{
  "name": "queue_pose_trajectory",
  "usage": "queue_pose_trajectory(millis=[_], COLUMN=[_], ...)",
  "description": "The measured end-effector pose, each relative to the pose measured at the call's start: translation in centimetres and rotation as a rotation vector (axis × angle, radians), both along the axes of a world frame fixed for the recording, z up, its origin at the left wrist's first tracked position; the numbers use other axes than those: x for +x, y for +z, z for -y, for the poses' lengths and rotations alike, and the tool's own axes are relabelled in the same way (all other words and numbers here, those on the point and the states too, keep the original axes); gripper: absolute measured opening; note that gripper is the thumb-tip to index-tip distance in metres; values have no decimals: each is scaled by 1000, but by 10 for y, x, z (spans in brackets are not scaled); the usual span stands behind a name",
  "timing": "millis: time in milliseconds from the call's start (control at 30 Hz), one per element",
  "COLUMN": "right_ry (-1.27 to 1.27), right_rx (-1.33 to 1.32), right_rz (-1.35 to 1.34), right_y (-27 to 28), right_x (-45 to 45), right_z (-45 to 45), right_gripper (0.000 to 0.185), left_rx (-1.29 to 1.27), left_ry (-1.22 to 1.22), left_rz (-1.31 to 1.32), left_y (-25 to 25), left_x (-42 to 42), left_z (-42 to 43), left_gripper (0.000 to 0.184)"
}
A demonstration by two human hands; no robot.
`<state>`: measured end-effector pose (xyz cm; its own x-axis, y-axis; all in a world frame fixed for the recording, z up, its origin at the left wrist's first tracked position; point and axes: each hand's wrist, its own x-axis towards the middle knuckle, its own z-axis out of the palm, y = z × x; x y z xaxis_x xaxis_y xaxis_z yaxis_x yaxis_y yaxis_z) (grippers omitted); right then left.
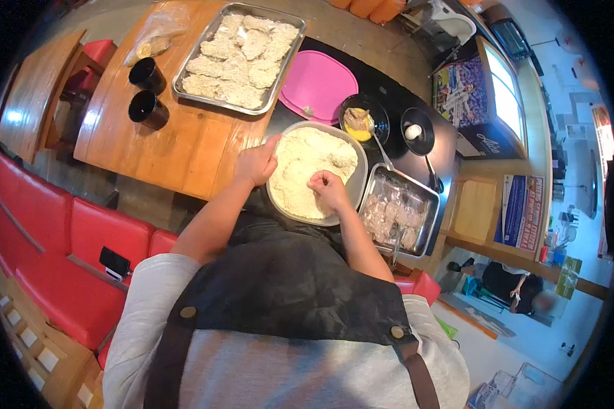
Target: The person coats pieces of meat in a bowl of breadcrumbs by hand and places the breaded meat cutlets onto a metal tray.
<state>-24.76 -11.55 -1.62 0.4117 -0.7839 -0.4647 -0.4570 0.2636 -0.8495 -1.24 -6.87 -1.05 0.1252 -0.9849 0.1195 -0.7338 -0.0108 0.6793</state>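
Observation:
A pale tub (357,185) of yellowish crumbs (297,170) sits before me. My left hand (258,162) grips its left rim, fingers closed. Inside the tub, my right hand (329,189) is pinched over the crumbs; what its fingertips hold, if anything, is too small to name. A metal tray (273,102) of crumb-coated pieces (235,58) stands at the upper left. Right of the tub, a second metal tray (426,194) holds raw pale pieces (392,213) and tongs. Beyond it is a black bowl with yellow egg (357,131), a piece of meat and a spoon.
A pink lid (318,85) lies behind the tub. Two black cups (149,110) and a plastic bag (158,34) are on the wooden table (116,146). A small black pan (417,136) holds something white. Red seats (61,293) are at left; another person (508,286) is at far right.

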Motion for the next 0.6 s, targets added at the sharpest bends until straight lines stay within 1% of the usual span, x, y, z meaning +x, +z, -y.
queue_pose_trajectory(millis=[33, 67, 133, 167, 233, 267, 300, 367, 400, 467, 500, 567, 600], right_ry=[17, 14, 340, 339, 241, 252, 254, 407, 406, 472, 481, 295, 295], right_rx=[98, 98, -197, -197, -844, -642, -643, -129, -130, -207, -205, -104, -105], right_rz=[76, 79, -471, -473, -785, -830, -829, -728, -729, -507, -508, -264, -264], right_y=[0, 2, 25, 21, 4, 0, -1, -1, 5, 18, 29, 55, 59], right_x=[-3, -9, -17, -18, -17, -12, -12, -12, -15, -21, -17, -8, -5], right_z=[5, 8, 15, 10, -10, -15, -8, 15, 17, 20, 20, 18, 18], right_gripper=[21, 21, 47, 47, 69, 80, 80, 72, 72, 53, 53, 33, 33], left_rx=[-3, 8, 18, 46, 78, 90, 101, 61, 24, -5, -28, -17, -13], left_ry=[-2, -8, -15, -11, -13, -11, -7, -3, -3, 1, 4, 13, 14], left_rz=[1, 29, 56, 45, 28, 24, 23, 53, 75, 64, 56, 50, 45], left_y=[-1, -2, -2, -3, -2, 1, 4, 3, 3, 2, 1, 1, 3], left_x=[0, 1, 3, 3, 0, 0, 1, 3, 1, 0, 0, 0, 0], left_z=[2, 1, 1, 2, 1, 1, 0, 0, 0, 1, -1, -2, -1], left_gripper=[50, 50, 50, 50, 51, 50, 50, 49, 47, 47, 47, 47, 47])
